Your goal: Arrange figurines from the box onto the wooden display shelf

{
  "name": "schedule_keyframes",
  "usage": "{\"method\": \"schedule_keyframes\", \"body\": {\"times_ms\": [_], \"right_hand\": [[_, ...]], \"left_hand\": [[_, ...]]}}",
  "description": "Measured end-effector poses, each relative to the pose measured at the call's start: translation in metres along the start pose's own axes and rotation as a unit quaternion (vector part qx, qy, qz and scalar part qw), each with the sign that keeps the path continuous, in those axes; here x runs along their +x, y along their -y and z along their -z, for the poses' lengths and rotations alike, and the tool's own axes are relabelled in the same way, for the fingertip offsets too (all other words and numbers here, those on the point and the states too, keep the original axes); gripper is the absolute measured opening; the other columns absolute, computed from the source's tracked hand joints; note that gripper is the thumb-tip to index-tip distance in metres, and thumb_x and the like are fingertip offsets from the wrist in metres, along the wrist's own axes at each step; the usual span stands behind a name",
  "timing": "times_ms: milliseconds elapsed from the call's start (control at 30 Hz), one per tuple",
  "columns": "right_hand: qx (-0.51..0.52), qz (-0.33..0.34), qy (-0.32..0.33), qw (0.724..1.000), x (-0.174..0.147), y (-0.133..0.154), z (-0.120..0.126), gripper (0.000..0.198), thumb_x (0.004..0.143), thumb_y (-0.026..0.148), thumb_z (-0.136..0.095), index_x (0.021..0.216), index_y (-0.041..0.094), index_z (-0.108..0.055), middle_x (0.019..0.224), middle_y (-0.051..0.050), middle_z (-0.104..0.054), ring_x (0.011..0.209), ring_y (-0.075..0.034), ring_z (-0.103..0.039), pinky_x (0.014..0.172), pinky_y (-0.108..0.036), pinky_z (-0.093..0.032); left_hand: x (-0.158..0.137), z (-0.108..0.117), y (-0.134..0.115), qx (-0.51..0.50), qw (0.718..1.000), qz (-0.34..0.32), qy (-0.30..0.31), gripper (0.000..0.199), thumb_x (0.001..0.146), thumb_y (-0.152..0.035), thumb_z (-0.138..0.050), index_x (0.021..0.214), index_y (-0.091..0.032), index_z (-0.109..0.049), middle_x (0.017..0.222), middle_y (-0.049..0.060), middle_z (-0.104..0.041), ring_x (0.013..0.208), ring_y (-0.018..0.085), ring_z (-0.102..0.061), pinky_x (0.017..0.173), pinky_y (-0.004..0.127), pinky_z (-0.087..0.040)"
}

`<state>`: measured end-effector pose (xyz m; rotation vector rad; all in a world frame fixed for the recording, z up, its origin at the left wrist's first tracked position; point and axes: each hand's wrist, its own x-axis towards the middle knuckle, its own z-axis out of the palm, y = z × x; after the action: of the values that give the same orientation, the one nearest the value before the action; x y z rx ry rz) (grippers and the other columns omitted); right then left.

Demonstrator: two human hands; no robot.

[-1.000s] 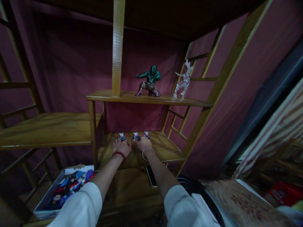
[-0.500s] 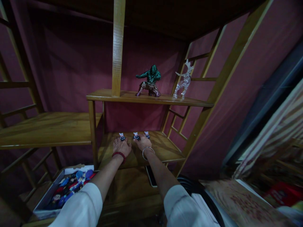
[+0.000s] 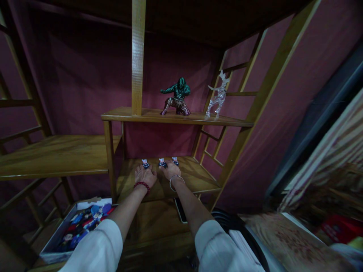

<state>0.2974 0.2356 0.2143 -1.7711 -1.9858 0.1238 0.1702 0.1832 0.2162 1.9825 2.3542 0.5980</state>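
Note:
Three small dark-and-white figurines stand in a row towards the back of the lower shelf [image 3: 198,181]. My left hand [image 3: 145,176], with a red bead bracelet, is closed about the base of the left figurine [image 3: 145,163]; its fingertips are partly hidden. The thumb and fingers of my right hand [image 3: 171,170], which wears a pale bangle, are at the middle figurine [image 3: 162,162] and pinch its lower part. Just behind the right hand's fingers is the right figurine [image 3: 175,161], its base partly covered.
On the upper shelf [image 3: 119,114] are a green-and-purple crouching figure [image 3: 178,96] and a clear deer figurine [image 3: 217,97]. A white box [image 3: 52,251] of colourful figures sits low at the left. Below my right forearm lies a phone-like dark slab [image 3: 180,209]. Wooden posts frame the shelf.
The view has shifted slightly, so the shelves appear a little further left. Both hands and the three figurines keep the same places relative to each other.

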Motion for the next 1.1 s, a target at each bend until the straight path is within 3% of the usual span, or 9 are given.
{"method": "schedule_keyframes", "body": {"times_ms": [1100], "right_hand": [[0.023, 0.007, 0.004, 1.0, -0.0067, 0.005, 0.0062, 0.037, 0.074, 0.047, -0.051, 0.106, 0.027, -0.057, 0.11, -0.004, -0.057, 0.097, -0.019, -0.054, 0.079, -0.026, -0.04]], "left_hand": [[0.0009, -0.0028, 0.0016, -0.005, 1.0, -0.013, -0.006, 0.046, 0.076, -0.043, -0.037, 0.117, -0.026, -0.05, 0.121, 0.012, -0.045, 0.115, 0.03, -0.034, 0.091, 0.041, -0.025]]}}
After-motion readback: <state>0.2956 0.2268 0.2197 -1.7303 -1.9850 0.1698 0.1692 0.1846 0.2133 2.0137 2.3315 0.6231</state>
